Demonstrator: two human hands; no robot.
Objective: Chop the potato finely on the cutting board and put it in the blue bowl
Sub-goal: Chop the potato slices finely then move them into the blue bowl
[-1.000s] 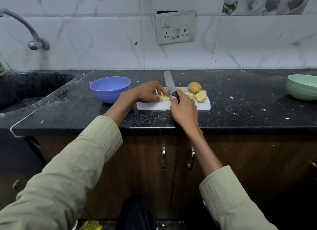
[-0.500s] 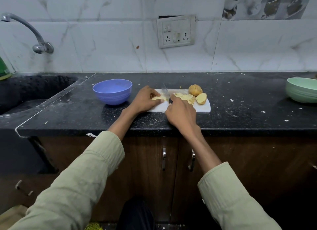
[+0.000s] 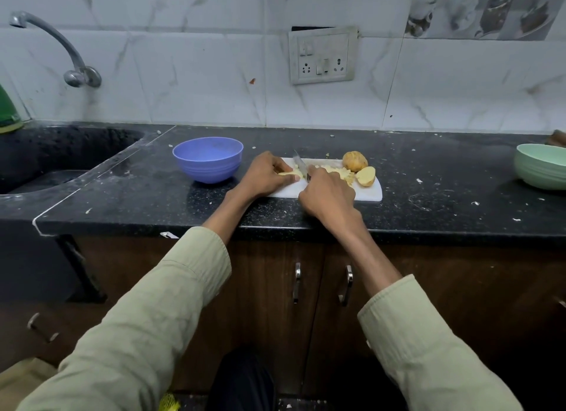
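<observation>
- left hand (image 3: 269,177) is pinning a potato piece (image 3: 289,174) on the cutting board (image 3: 372,193), fingers curled over it
- right hand (image 3: 327,193) is gripping the knife (image 3: 299,163), blade cutting into that piece
- chopped bits (image 3: 332,170) are sitting mid-board; blue bowl (image 3: 208,159) is waiting just left on the counter (image 3: 428,208)

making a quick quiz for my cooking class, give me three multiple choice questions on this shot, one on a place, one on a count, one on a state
1. Where does the blue bowl stand relative to the cutting board?
A. on its left
B. on its right
C. on top of it

2. How many bowls stand on the counter?
A. one
B. two
C. three

3. What is the right hand doing?
A. resting flat on the counter
B. gripping the knife
C. lifting the green bowl

Answers:
1 A, the bowl sits between sink and board.
2 B, one blue, one green.
3 B, the blade sticks out past its curled fingers, beside the potato piece that the left hand holds.
</observation>
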